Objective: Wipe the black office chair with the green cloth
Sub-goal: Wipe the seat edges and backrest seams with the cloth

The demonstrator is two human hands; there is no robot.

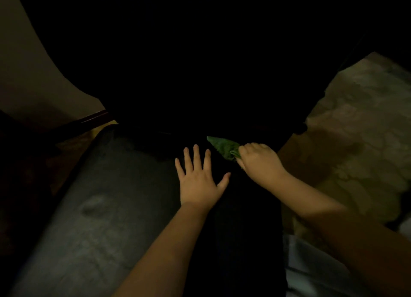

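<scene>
The scene is very dark. The black office chair (111, 207) fills the middle, its worn grey seat stretching to the lower left and its back a black mass above. My left hand (199, 176) lies flat on the seat with fingers spread and straight. Just to its right, my right hand (259, 161) grips the green cloth (223, 146), whose pointed end sticks out to the upper left against the dark crease where seat meets back.
A pale wall (33, 74) shows at the upper left with a dark strip along its base. Mottled light flooring (355, 130) lies to the right of the chair. A bit of pale fabric (311, 270) shows at the lower right.
</scene>
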